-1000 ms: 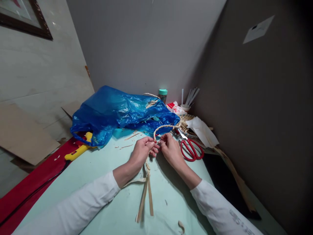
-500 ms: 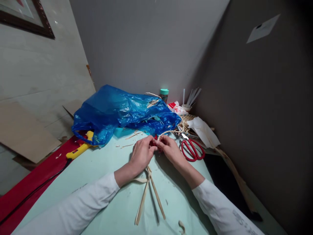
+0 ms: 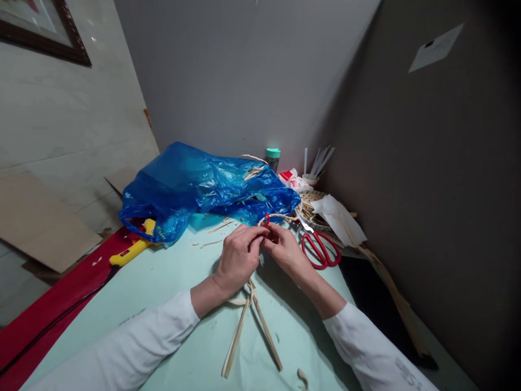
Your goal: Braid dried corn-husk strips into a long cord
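One braided cord (image 3: 287, 216) curves from the far side of the pale green worktop (image 3: 175, 298) to the fingertips of the left hand (image 3: 240, 254) and the right hand (image 3: 283, 248); the left grip is closed on it, and flat strips (image 3: 234, 345) spread out below that hand; the right fingers are bent in close beside, but I cannot tell whether that grip is closed on anything, as its fingertips are partly hidden; a small red loop (image 3: 267, 219) stands at the cord, just above the fingers; red-handled scissors (image 3: 321, 251) lie near the right hand; beyond the left hand sits a crumpled blue plastic bag (image 3: 199, 176), with a yellow tool (image 3: 132, 252) by its near left corner.
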